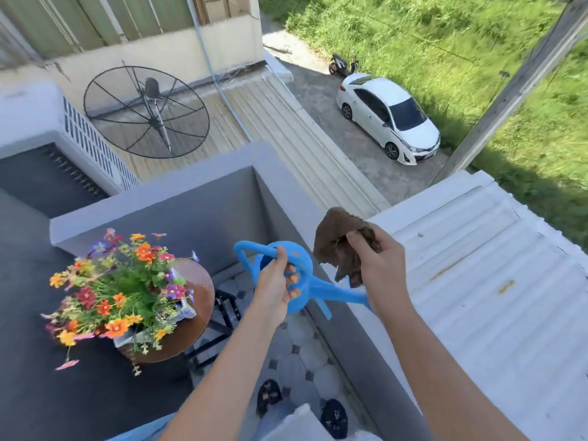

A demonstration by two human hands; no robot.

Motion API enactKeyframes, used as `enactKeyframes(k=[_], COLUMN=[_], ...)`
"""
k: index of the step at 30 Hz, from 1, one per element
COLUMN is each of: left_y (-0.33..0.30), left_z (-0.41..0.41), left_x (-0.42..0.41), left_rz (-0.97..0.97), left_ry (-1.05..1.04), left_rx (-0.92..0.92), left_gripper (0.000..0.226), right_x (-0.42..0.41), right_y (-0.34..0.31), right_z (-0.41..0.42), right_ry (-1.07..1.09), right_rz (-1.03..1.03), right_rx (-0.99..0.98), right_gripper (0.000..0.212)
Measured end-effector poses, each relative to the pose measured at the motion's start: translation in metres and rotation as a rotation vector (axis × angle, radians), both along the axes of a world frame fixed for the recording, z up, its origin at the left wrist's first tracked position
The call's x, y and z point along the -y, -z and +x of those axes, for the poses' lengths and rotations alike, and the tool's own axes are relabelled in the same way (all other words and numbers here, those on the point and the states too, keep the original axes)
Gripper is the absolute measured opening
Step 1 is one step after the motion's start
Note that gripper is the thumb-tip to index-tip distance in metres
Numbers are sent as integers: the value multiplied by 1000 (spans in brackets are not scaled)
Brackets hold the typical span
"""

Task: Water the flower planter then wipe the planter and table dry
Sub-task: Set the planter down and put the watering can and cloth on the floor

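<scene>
A white planter [127, 337] full of orange, red, purple and yellow flowers [121, 291] stands on a small round brown table [199, 300] at the lower left. My left hand [275, 288] grips the handle of a blue watering can [299, 281], held in the air to the right of the table, its spout pointing right behind my right wrist. My right hand [378, 265] is closed on a crumpled brown cloth [339, 246], raised just right of the can near the balcony wall.
A grey balcony wall [197, 189] encloses the corner behind the table and runs along the right side. The floor [299, 348] is tiled, with dark sandals [269, 396] below. Beyond the wall lie a white metal roof [496, 275], a satellite dish [146, 113] and a parked white car [388, 119].
</scene>
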State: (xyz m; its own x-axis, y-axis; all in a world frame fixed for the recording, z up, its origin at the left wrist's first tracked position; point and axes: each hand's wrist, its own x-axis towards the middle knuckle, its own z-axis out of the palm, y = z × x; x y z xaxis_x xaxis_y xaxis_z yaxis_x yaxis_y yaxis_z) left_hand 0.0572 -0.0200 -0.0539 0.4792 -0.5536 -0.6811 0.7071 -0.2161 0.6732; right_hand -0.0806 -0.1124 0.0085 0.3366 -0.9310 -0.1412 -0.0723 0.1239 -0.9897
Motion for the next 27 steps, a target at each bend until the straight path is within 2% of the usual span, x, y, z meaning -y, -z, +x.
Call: enactKeyframes(k=[4,8,12,15,21,24,27], left_y=[34,100,217,313,516,587,649], left_z=[54,87,111,117,110,114,123], left_x=[-19,-26,-15,-9,-3,12,23], left_rz=[95,200,300,384,478,511,525], left_ry=[100,187,284,275,234,233,231], left_rx=[104,132,211,263,237,294,236], left_gripper=[37,40,42,44,44,46,47], right_x=[-23,-43,-54,-51,-39,-29,-20], right_y=[31,92,210,309,494,564,626], right_z=[50,83,113,126,138,140,139], right_ry=[-42,-83,-42,-63,-32,-9,-20], right_rz=[17,6,13,52,141,196,267], right_rx=[-35,-95,-189,-236,-236,-205,-209], right_gripper=[11,18,25,22,23,20,15])
